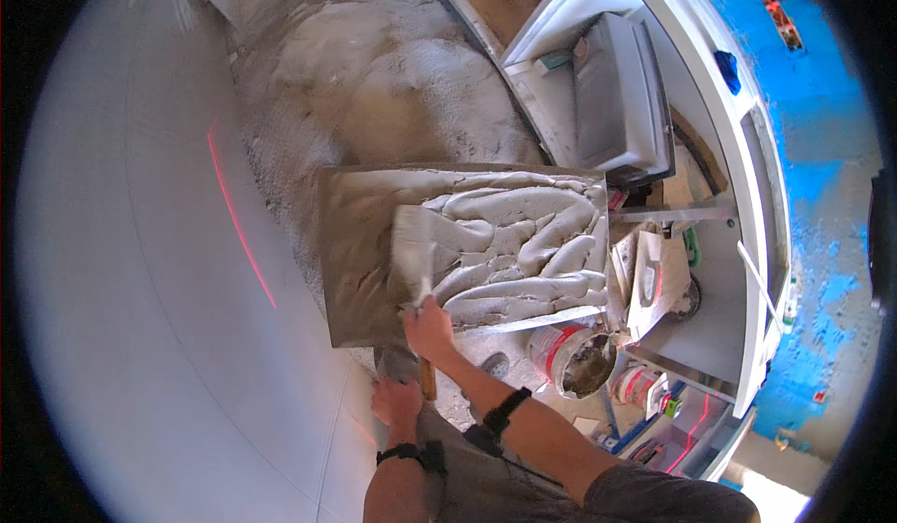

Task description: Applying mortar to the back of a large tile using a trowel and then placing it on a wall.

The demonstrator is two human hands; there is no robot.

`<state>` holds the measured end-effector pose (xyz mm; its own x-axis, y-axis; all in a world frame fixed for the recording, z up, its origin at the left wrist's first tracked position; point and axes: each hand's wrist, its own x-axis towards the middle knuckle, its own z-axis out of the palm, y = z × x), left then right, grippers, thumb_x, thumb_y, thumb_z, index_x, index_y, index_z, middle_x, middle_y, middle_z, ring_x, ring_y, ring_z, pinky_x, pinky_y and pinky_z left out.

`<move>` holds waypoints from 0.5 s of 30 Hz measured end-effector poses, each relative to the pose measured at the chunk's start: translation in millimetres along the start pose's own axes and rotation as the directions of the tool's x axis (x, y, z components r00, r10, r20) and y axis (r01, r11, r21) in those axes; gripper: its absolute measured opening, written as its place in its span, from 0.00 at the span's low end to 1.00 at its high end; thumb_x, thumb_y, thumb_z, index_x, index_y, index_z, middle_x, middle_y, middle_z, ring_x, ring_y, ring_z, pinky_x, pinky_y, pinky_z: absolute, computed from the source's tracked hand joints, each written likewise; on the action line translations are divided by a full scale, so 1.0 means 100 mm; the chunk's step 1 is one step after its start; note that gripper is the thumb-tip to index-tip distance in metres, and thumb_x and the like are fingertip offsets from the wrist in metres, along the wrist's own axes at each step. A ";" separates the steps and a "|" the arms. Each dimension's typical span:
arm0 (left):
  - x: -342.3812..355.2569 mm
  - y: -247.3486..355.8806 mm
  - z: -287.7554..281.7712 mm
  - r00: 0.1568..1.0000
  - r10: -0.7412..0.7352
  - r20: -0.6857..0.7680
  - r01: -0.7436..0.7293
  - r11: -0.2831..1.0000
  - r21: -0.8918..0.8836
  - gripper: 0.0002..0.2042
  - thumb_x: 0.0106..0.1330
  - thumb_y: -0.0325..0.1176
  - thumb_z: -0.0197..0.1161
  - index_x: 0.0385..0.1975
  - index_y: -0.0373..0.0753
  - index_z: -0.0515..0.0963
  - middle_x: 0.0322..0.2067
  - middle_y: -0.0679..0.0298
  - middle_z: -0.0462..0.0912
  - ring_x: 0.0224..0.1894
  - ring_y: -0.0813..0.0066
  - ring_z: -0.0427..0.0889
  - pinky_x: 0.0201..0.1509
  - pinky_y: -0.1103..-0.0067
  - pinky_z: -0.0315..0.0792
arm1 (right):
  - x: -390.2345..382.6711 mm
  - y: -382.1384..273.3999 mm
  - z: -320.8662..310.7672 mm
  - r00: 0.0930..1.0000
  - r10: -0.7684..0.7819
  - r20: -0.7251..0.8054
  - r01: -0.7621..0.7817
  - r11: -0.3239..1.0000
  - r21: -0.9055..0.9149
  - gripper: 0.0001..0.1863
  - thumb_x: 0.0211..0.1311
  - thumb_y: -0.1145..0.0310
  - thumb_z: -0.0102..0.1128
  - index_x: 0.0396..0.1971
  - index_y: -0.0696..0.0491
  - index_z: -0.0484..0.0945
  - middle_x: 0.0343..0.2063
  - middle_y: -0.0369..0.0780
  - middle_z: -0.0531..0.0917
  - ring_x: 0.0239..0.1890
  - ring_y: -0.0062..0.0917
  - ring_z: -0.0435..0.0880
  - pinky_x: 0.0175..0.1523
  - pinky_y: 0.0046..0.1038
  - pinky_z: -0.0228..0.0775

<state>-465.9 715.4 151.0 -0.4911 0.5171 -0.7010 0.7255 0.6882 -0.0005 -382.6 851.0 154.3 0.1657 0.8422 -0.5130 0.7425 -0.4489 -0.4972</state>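
My right hand (429, 331) is wrapped round a trowel, whose broad pale blade (411, 247) lies against a large rectangular tile (350, 308). Its wooden handle (428, 380) sticks out below that hand. Thick grey mortar (509, 243) covers the tile's right part in wavy ridges; on the left there is only a thin grey smear. Close to the tile's near edge, my left hand (397, 401) is closed, with a dull grey flat piece (396, 364) just beyond it. What those fingers hold is hidden.
Rough mortar (392, 93) spreads over the floor beyond. A white wall (187, 271) with a red laser line rises at left. To the right are a mortar-stained bucket (577, 360), a smaller red-and-white bucket (637, 385), a flat float-like tool (647, 280), a grey bin (617, 98) and white framework (738, 140).
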 end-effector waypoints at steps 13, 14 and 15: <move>-0.11 0.05 0.00 0.999 -0.020 -0.042 0.023 0.997 0.069 0.22 0.55 0.46 0.61 0.39 0.31 0.81 0.45 0.48 0.80 0.45 0.48 0.84 0.49 0.60 0.78 | 0.11 0.79 -0.87 0.977 0.196 -0.086 -0.206 0.968 -0.142 0.18 0.60 0.60 0.57 0.40 0.60 0.75 0.33 0.57 0.83 0.39 0.54 0.84 0.46 0.50 0.76; -0.11 0.06 -0.01 0.999 -0.033 -0.026 0.035 0.997 0.072 0.22 0.55 0.46 0.61 0.39 0.31 0.81 0.45 0.47 0.80 0.45 0.48 0.84 0.48 0.60 0.78 | -0.05 0.78 -0.70 0.995 0.103 -0.017 -0.104 0.984 -0.146 0.19 0.59 0.59 0.59 0.40 0.60 0.74 0.34 0.59 0.83 0.39 0.54 0.84 0.45 0.50 0.77; -0.07 -0.06 0.03 0.998 -0.058 -0.037 0.061 0.994 0.086 0.22 0.55 0.46 0.61 0.39 0.31 0.81 0.45 0.47 0.80 0.45 0.48 0.84 0.48 0.60 0.78 | -0.28 0.42 -0.69 0.984 0.145 0.101 -0.126 0.978 -0.168 0.17 0.62 0.61 0.55 0.40 0.60 0.74 0.32 0.57 0.83 0.37 0.53 0.85 0.42 0.51 0.78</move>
<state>-465.5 706.2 153.9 -0.5499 0.4943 -0.6732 0.7326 0.6726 -0.1046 -311.4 829.1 196.5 0.2051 0.7341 -0.6473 0.8138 -0.4953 -0.3039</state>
